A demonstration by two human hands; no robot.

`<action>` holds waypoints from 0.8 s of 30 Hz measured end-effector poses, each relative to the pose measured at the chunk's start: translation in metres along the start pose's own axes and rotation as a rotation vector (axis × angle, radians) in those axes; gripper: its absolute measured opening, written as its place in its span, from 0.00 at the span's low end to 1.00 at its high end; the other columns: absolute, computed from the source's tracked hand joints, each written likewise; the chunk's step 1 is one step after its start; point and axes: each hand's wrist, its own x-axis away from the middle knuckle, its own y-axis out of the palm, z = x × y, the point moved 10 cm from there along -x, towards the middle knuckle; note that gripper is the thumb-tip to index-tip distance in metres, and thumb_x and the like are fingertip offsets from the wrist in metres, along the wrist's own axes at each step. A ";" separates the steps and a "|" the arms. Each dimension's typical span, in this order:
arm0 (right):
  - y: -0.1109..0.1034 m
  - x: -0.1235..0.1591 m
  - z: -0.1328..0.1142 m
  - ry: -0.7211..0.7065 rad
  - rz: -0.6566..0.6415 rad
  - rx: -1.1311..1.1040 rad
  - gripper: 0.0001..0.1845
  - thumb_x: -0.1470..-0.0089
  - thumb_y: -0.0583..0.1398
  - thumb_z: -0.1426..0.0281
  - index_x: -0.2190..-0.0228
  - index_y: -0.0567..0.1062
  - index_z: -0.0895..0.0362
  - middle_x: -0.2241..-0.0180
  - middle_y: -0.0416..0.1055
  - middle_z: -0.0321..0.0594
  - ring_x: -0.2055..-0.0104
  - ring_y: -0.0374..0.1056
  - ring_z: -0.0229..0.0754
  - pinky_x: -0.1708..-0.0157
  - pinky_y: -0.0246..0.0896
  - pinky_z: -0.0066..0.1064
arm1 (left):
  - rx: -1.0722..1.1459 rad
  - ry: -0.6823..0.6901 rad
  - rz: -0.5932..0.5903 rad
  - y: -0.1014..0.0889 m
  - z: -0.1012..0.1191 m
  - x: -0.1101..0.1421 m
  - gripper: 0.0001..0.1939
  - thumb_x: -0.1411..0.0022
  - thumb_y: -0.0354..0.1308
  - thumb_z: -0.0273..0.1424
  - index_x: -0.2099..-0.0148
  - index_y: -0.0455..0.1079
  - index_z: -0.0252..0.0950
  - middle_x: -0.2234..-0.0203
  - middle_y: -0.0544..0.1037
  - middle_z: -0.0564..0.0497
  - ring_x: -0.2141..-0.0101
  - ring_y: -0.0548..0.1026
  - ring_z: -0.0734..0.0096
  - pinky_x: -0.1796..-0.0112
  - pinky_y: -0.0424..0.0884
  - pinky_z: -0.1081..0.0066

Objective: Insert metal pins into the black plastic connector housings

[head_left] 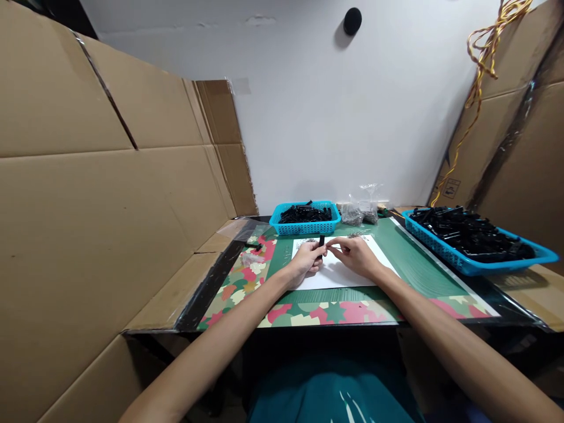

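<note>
**L hand (304, 262) has blk pc (321, 241) upright; R hand (356, 257) just beside, on its R**

Far L: small dark bit (253, 247) lying on the patterned part of the mat (418, 258), well apart from my fingers. Next, L basket (304, 228) at the back, beyond my L hand, w/ a heap of blk parts (304, 212).

My L hand: grip narrow, thumb + fingers closed round the blk pc, over the white sheet (339, 277). Its long axis runs approx. vertical, top end standing clear above my thumb, lower part mostly hidden by fingers.

Pc's R side faces my R hand. Thumb + index there are close together, tips pointing L at the pc, just beside my L fingertips. Can't tell if they're pinching s'thing tiny or touching the pc; too small to see.

Behind my R hand, nr the wall: clear bags (352, 215) w/ greyish contents. Far R: R basket (469, 268), heaped w/ more blk parts, well apart from both hands.
</note>
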 end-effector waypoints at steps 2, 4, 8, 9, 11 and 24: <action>-0.003 0.000 -0.001 -0.018 0.011 0.009 0.13 0.36 0.62 0.66 0.57 0.87 0.54 0.80 0.66 0.33 0.78 0.57 0.36 0.71 0.50 0.28 | 0.012 -0.013 -0.002 0.000 0.000 0.000 0.13 0.36 0.67 0.36 0.63 0.68 0.34 0.74 0.64 0.57 0.82 0.54 0.86 0.82 0.44 0.80; -0.004 0.000 -0.001 -0.025 0.020 0.015 0.13 0.35 0.62 0.66 0.58 0.87 0.55 0.80 0.70 0.35 0.78 0.58 0.36 0.72 0.51 0.28 | 0.001 -0.023 -0.004 0.000 0.000 0.000 0.12 0.35 0.66 0.35 0.64 0.68 0.34 0.74 0.64 0.56 0.82 0.54 0.86 0.83 0.44 0.80; -0.005 -0.001 -0.001 -0.047 0.040 -0.003 0.13 0.33 0.62 0.65 0.60 0.88 0.54 0.75 0.78 0.39 0.77 0.61 0.36 0.71 0.53 0.28 | -0.033 -0.017 0.018 -0.001 0.001 0.000 0.13 0.35 0.67 0.36 0.65 0.67 0.34 0.76 0.62 0.58 0.82 0.53 0.85 0.83 0.45 0.80; -0.005 -0.001 -0.001 -0.058 0.048 -0.006 0.13 0.33 0.62 0.65 0.61 0.88 0.53 0.73 0.80 0.39 0.77 0.61 0.36 0.71 0.53 0.28 | -0.038 -0.012 0.017 -0.001 0.001 0.000 0.14 0.35 0.66 0.36 0.65 0.67 0.34 0.76 0.61 0.58 0.82 0.53 0.85 0.83 0.45 0.80; -0.007 0.000 -0.001 -0.077 0.066 -0.002 0.13 0.33 0.62 0.66 0.60 0.88 0.53 0.73 0.80 0.39 0.77 0.62 0.36 0.71 0.54 0.28 | -0.047 -0.006 0.006 0.001 0.002 0.001 0.15 0.35 0.66 0.38 0.65 0.67 0.35 0.77 0.60 0.59 0.82 0.54 0.85 0.82 0.46 0.80; -0.020 -0.001 0.014 0.095 0.129 0.010 0.16 0.36 0.59 0.59 0.67 0.82 0.56 0.81 0.60 0.32 0.77 0.54 0.37 0.71 0.49 0.30 | -0.310 0.211 -0.104 0.013 0.013 0.001 0.32 0.31 0.52 0.56 0.59 0.76 0.30 0.82 0.62 0.58 0.83 0.55 0.79 0.80 0.48 0.75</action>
